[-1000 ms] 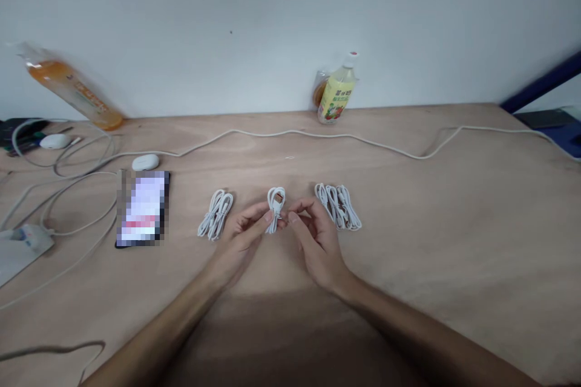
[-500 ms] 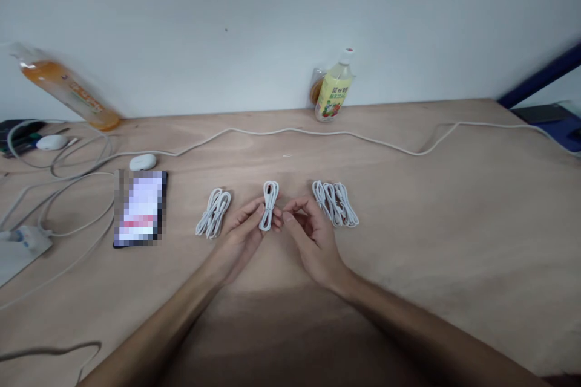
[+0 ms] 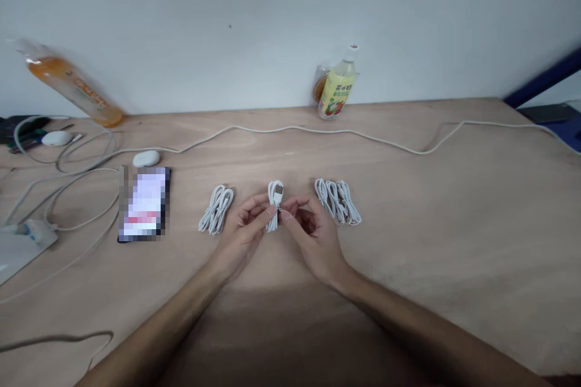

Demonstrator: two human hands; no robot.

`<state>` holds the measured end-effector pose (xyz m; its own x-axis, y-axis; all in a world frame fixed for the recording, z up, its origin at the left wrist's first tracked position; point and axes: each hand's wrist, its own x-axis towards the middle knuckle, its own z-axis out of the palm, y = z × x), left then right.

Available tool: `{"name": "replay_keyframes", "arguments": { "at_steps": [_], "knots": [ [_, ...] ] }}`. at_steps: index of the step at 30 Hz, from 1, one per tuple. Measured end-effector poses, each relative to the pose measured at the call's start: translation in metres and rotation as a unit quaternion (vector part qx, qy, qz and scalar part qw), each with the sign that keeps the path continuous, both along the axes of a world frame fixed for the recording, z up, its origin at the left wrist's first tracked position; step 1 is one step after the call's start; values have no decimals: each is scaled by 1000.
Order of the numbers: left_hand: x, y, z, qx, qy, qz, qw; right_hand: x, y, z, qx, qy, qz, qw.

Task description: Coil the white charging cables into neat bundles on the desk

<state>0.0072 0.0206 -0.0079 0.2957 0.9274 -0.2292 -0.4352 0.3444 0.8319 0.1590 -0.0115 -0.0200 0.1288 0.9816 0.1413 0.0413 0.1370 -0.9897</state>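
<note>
A coiled white USB cable [image 3: 273,190] is held up between my hands, its flat metal plug showing at the top. My left hand [image 3: 245,230] pinches the coil's middle between thumb and fingers. At the other side of that middle, my right hand [image 3: 316,236] has its thumb and fingertips closed on the thin tie around the cable; the tie itself is barely visible. Coiled white cables [image 3: 216,210] lie just left of my left hand. Behind my right hand lie three more white coils [image 3: 338,201] side by side, partly covered by it.
A long white cord [image 3: 290,128] runs across the wooden table [image 3: 431,224]. A phone [image 3: 145,202], an earbud case [image 3: 146,159] and tangled cords are at left. An orange drink bottle [image 3: 77,87] and a yellow-labelled bottle [image 3: 338,92] stand by the wall.
The held cable has been turned, so its metal plug now faces me. My right hand has come in from beside the coil to its tied middle. The view has shifted slightly.
</note>
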Motion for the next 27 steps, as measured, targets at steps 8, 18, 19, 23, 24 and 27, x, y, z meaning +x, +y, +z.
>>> {"name": "replay_keyframes", "arguments": {
  "at_steps": [8,18,19,23,24,27],
  "knots": [
    [1,-2,5,1,18,5,1000,0,1,2,21,-47,-33,998],
    [1,-2,5,4,16,2,1000,1,0,4,13,-52,-34,998],
    [1,-1,5,4,16,5,1000,1,0,4,14,-54,-35,998],
    [0,-1,3,2,12,15,1000,1,0,4,18,-72,-35,997],
    [0,0,3,3,11,18,1000,1,0,5,18,-78,-34,996],
    [0,0,3,0,11,23,1000,2,0,6,20,-90,-36,995]
  ]
}}
